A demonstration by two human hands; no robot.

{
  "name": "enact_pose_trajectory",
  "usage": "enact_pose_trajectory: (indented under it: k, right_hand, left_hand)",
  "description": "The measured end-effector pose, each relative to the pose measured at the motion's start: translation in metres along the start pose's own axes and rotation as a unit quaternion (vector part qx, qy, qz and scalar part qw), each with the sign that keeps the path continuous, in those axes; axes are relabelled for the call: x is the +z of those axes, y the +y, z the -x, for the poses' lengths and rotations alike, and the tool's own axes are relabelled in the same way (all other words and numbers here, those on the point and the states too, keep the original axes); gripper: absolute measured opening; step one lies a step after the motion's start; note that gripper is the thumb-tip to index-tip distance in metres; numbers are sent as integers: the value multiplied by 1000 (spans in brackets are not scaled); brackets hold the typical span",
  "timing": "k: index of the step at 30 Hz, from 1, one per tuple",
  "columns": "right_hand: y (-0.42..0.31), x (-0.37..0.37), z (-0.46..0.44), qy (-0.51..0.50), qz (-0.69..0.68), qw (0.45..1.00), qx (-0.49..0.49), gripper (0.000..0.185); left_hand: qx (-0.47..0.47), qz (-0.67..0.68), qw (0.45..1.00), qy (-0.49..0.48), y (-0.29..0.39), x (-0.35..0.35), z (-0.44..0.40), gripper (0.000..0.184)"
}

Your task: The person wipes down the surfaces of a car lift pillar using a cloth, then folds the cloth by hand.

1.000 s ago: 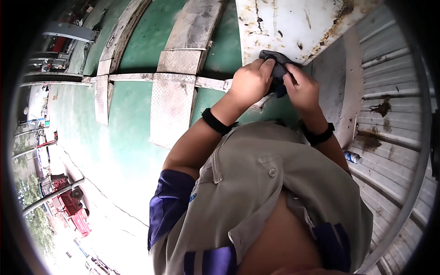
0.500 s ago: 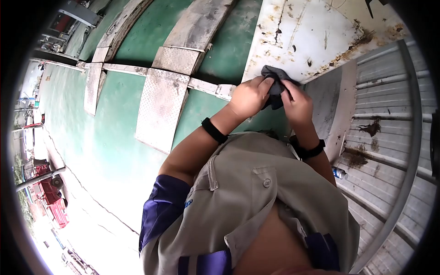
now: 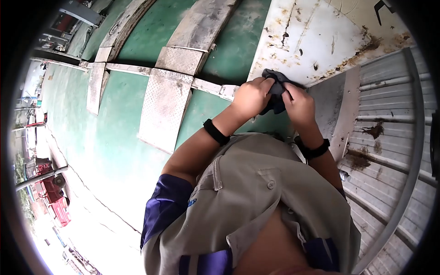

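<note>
Gripping dark cloth (image 3: 276, 90) at near edge of rusty tabletop (image 3: 316, 32), left hand (image 3: 252, 97) and right hand (image 3: 300, 106) both pinching with fingers; loose pinch could drop it, rusty edge might snag it.

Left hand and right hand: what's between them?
In the head view, a bunched dark cloth lies between them, with the left hand and right hand both gripping it.

White glare on the floor (image 3: 103, 178)
</note>
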State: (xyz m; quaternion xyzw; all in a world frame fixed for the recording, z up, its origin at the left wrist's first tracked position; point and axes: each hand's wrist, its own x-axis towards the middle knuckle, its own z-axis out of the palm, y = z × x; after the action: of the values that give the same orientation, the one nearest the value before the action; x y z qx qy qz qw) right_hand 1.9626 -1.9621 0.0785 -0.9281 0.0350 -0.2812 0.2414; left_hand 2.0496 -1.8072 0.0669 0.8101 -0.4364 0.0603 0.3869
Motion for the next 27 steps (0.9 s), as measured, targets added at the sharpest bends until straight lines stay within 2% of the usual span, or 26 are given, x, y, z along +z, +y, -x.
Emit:
enact_pose_trajectory:
  k: [4,7,10,12,14,16,20,25,27]
  right_hand:
    - [4,-3,-5,-5,-17,1000,13,22]
    - [18,19,7,-22,47,999,13,16]
    - [32,40,17,-106,37,993,22,11]
    - [40,53,28,-149,37,987,49,9]
    - [47,62,30,-172,43,982,63,10]
    - [40,50,24,-122,41,991,40,11]
    - [14,9,4,-4,-11,1000,11,16]
    - [32,32,23,-12,28,999,11,15]
    - [47,51,36,-54,32,997,42,13]
  left_hand:
    - [11,-12,999,28,4,-3,-9,36]
    - [32,-45,998,36,-11,15,-2,35]
    - [6,-61,998,14,-33,39,11,32]
    - [-44,-60,996,-50,-46,52,18,22]
    - [-59,-66,991,-96,-51,57,20,20]
    - [1,-42,998,-43,-43,48,18,26]
    - [31,-12,998,47,-3,15,-3,32]
    - [8,-61,998,17,-15,37,7,30]
    - [-4,-60,998,0,-31,55,16,29]
